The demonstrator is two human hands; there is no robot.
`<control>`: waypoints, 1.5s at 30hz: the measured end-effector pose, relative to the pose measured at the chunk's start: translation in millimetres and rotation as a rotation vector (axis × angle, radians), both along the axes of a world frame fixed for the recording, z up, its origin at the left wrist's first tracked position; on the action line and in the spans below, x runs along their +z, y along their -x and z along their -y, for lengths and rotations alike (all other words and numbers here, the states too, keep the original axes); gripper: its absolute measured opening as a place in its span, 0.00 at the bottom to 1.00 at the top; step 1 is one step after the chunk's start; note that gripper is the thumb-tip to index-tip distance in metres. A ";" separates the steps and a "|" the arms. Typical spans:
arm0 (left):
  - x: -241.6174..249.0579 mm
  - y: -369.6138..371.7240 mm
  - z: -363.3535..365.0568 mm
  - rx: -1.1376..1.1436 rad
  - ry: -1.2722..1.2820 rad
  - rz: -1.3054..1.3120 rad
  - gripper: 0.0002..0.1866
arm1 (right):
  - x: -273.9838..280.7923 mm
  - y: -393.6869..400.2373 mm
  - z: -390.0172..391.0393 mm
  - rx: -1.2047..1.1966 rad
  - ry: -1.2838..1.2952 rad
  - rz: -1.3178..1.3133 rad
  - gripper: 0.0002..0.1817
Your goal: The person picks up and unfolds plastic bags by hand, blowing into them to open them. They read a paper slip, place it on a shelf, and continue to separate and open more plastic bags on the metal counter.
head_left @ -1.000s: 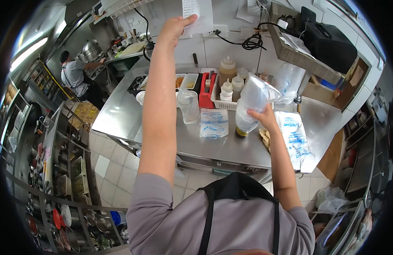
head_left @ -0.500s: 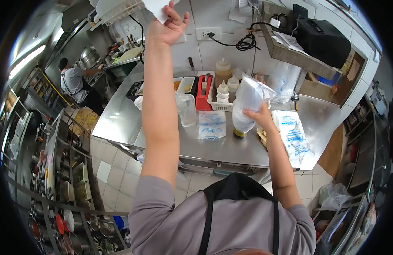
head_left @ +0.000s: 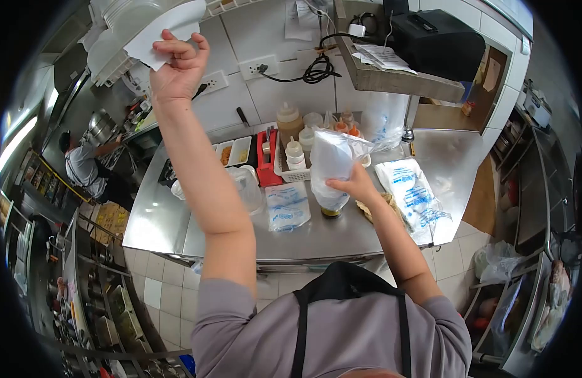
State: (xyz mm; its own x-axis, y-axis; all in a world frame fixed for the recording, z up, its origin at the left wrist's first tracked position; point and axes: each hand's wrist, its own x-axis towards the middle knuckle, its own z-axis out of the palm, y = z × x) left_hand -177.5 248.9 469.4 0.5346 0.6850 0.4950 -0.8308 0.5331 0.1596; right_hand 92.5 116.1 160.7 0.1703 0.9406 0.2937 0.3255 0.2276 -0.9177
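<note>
My left hand (head_left: 181,70) is raised at the upper left, fingers curled, with a white sheet of paper (head_left: 160,36) held in it near a rack of white containers (head_left: 132,20). Over the steel table, my right hand (head_left: 354,186) grips a white plastic-wrapped bundle (head_left: 330,157) from its right side. A dark, yellowish base (head_left: 330,213) shows beneath the bundle; what is inside is hidden. Left of it lies a flat stack of printed plastic bags (head_left: 288,206). Beyond my right wrist are a tan cloth-like item (head_left: 387,208) and more printed plastic bags (head_left: 409,192).
A red dispenser (head_left: 266,159) and a basket (head_left: 293,171) with squeeze bottles stand at the back. Clear plastic containers (head_left: 244,189) sit on the left. A shelf (head_left: 398,79) holding a black machine (head_left: 437,45) juts out above. A person (head_left: 89,167) stands far left.
My view has turned and things sit further left or lower in it. My left hand, still with the paper, is now beside the container rack. My right hand keeps its hold on the bundle.
</note>
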 end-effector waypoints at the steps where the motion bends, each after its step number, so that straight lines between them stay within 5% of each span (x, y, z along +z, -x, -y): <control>1: 1.2 1.3 1.0 0.015 0.025 -0.034 0.09 | 1.7 0.0 1.3 -0.001 0.000 0.000 0.38; 7: -49.9 -3.5 -12.9 0.059 -0.075 -0.048 0.09 | 6.1 2.4 -0.5 0.026 -0.040 -0.033 0.37; 10: -77.7 -10.2 4.3 0.201 -0.368 -0.153 0.07 | 12.5 4.4 1.3 0.005 0.011 -0.051 0.37; 12: -80.3 -8.0 15.7 0.991 -0.521 -0.822 0.09 | 12.7 4.9 2.3 0.064 0.007 -0.069 0.36; 13: -81.6 -4.5 16.1 0.999 -0.508 -0.834 0.09 | 11.4 5.5 3.5 0.079 0.018 -0.072 0.36; 15: -81.7 -0.5 12.7 1.383 -0.734 -1.391 0.13 | 12.5 1.6 3.2 0.068 -0.007 -0.039 0.39; 20: -113.2 4.2 44.1 1.284 -0.723 -1.323 0.16 | 64.1 9.3 33.0 -0.129 -0.398 -0.090 0.49; 22: -133.8 8.4 54.8 1.219 -0.696 -1.295 0.15 | 101.0 10.4 41.5 -0.450 -0.748 0.208 0.40; 25: -158.8 6.3 83.2 1.098 -0.621 -1.218 0.13 | 147.5 24.7 53.7 -0.446 -0.915 0.552 0.27; 29: -178.4 6.1 111.7 1.110 -0.666 -1.244 0.10 | 184.1 66.4 42.7 -0.304 -0.986 0.609 0.18; 33: -193.4 22.1 118.3 1.081 -0.891 -1.244 0.11 | 187.2 85.0 20.7 -0.114 -0.997 0.391 0.24; 35: -197.0 23.7 116.6 1.098 -0.925 -1.197 0.12 | 179.3 89.0 15.3 0.222 -0.711 -0.083 0.25; 38: -165.2 16.3 125.2 1.157 -0.966 -1.348 0.12 | 178.5 91.3 25.3 0.167 -0.775 -0.227 0.24; 40: -151.1 9.3 76.6 0.782 -0.800 -0.606 0.14 | 180.2 82.5 36.0 0.109 -0.819 -0.230 0.24; 42: -93.7 0.5 52.4 1.518 -0.988 -1.136 0.15 | 182.7 73.0 53.0 -0.005 -0.859 -0.198 0.24; 45: -34.7 -16.2 -26.2 2.306 -1.190 -0.932 0.14 | 177.2 59.5 76.3 -0.088 -0.882 -0.120 0.25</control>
State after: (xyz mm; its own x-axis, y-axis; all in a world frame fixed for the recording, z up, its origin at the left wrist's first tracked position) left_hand -161.3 275.2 434.7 0.0815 0.0235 0.9964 0.5859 -0.8099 -0.0288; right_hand 33.0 39.8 337.9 0.3071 0.3633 0.8796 0.2884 0.8453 -0.4498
